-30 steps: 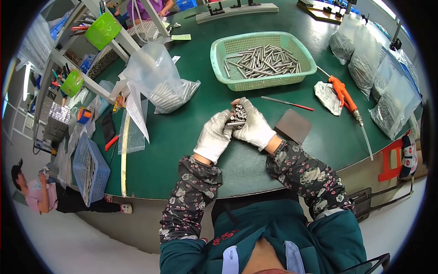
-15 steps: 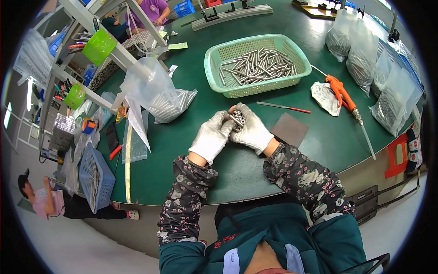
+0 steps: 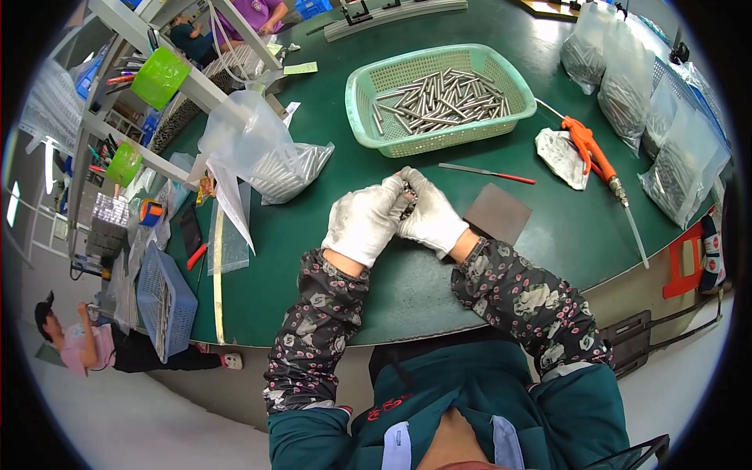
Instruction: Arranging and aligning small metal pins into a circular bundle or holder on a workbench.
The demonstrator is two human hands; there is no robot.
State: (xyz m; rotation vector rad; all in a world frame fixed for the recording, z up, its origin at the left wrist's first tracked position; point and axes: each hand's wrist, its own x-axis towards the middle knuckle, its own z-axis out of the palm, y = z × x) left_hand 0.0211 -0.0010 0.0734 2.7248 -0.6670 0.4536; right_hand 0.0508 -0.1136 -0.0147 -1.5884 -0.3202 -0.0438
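1. Since half a second earlier, the left hand point(image 3: 362, 223) had shifted over the small bundle of metal rods point(image 3: 406, 202), hiding most of the rod ends that showed before
2. Both hands wore white gloves; the right hand point(image 3: 433, 215) was curled around the bundle from its side, and the left was closed against it, fingertips meeting near the top
3. That bundle sat between the two palms, above the green surface point(image 3: 286, 243) and on the near side of a pale green basket point(image 3: 462, 142)
4. Many loose rods point(image 3: 446, 102) lay jumbled inside the basket
5. Just right of the hands were a slim tool with a red handle point(image 3: 489, 173) and a dark square plate point(image 3: 499, 213)
6. Farther right, an orange air gun point(image 3: 589, 149) lay beside a white cloth point(image 3: 561, 159)
7. Left of the basket stood a clear bag point(image 3: 286, 174) holding more rods
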